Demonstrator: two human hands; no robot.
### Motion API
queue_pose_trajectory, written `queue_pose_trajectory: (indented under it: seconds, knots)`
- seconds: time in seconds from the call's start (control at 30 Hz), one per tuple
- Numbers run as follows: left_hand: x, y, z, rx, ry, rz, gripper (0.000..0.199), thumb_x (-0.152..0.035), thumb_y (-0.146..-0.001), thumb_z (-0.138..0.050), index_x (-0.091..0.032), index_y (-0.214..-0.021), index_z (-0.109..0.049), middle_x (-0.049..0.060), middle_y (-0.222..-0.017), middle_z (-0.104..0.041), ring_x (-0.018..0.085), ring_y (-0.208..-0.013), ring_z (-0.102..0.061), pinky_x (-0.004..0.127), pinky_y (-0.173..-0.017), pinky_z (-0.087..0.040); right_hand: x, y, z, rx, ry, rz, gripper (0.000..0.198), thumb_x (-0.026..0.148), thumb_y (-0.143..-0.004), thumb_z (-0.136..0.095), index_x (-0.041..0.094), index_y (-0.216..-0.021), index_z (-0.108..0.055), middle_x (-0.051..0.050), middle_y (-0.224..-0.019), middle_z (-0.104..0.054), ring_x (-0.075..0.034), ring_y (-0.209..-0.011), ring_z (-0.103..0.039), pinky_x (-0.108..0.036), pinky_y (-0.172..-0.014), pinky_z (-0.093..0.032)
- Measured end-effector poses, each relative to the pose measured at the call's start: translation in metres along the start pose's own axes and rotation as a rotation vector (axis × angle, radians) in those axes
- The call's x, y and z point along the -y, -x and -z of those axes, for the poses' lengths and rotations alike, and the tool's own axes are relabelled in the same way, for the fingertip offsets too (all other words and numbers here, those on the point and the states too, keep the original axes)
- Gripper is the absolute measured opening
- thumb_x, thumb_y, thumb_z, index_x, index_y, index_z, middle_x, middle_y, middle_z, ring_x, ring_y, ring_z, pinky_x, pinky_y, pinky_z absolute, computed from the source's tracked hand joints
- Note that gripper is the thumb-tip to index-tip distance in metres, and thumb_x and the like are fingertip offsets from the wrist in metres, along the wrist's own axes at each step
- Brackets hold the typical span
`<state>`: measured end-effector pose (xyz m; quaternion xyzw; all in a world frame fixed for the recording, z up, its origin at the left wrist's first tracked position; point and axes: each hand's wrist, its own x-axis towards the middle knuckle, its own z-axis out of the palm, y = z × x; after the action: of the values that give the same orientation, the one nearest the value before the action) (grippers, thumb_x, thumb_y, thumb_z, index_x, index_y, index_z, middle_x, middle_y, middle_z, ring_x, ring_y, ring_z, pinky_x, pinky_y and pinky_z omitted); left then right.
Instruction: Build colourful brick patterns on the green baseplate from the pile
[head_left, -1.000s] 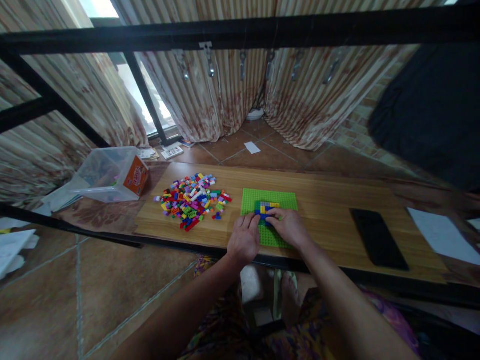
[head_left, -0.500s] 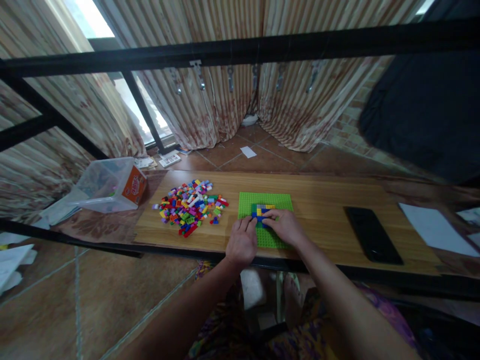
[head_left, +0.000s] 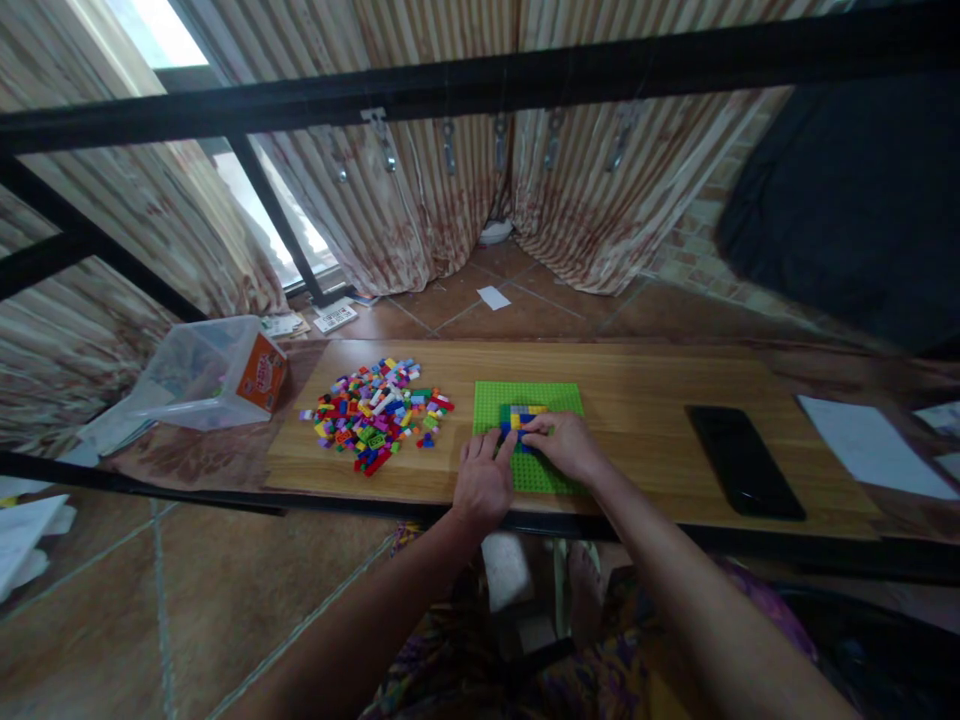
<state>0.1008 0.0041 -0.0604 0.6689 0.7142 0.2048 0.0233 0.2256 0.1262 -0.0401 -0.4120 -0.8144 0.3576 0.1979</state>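
A green building-brick baseplate (head_left: pixel 545 484) lies on the wooden board, with a low cluster of yellow, blue, green and grey building bricks (head_left: pixel 517 411) fixed near its middle. My left hand (head_left: pixel 484 482) rests across the plate's left edge, fingers stretched out and its index fingertip against the near side of the cluster. From the right, my right hand (head_left: pixel 568 447) reaches over the plate. Its thumb and fingers are pinched together on a building brick at the cluster's right side. That brick is mostly covered by the fingers, so its shape is unclear.
A heap of loose multicoloured bricks (head_left: pixel 375 408) spreads on the board's left part. Beyond it stands a clear plastic box (head_left: pixel 202 375) with an orange label. A black phone (head_left: pixel 745 462) and a white paper sheet (head_left: pixel 874 445) lie to the right. A black metal bar (head_left: pixel 480 85) crosses above.
The view has shifted slightly. My right hand's fingers have moved a little on the cluster, and my left index finger has stretched out against the bricks.
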Motion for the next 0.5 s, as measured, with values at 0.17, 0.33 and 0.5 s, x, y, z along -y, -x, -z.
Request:
queue_pose_trajectory:
  seconds: [0.17,0.33,0.5]
  knots:
    - [-0.0016,-0.0015,0.0024,0.009,-0.017,0.011,0.047,-0.018,-0.087,-0.042,-0.019,-0.133,-0.048,0.013,-0.127,-0.053,0.028,-0.109,-0.047,0.045,-0.092,-0.039,-0.0009,0.0002,-0.0016,-0.013,-0.007,0.000,0.009,0.023,-0.074,-0.066,0.022,-0.078,-0.075,-0.002,-0.076,-0.073,-0.017,-0.071,-0.065,-0.029,-0.070,-0.048]
    - [-0.0009,-0.0004,0.0019,-0.018,0.012,0.022,0.047,-0.015,-0.088,-0.042,-0.020,-0.134,-0.047,0.011,-0.129,-0.053,0.027,-0.112,-0.047,0.045,-0.094,-0.039,-0.0001,0.0021,0.0006,-0.003,-0.012,0.030,0.012,0.023,-0.075,-0.065,0.021,-0.082,-0.074,-0.002,-0.079,-0.072,-0.016,-0.073,-0.065,-0.029,-0.072,-0.047]
    - [0.0003,0.0020,0.0010,-0.078,0.090,0.025,0.045,-0.016,-0.090,-0.041,-0.016,-0.135,-0.043,0.011,-0.127,-0.055,0.025,-0.114,-0.047,0.043,-0.099,-0.038,0.0036,0.0070,0.0044,-0.017,0.057,0.032,0.016,0.027,-0.074,-0.065,0.023,-0.087,-0.074,-0.001,-0.074,-0.069,-0.016,-0.067,-0.062,-0.028,-0.066,-0.045]
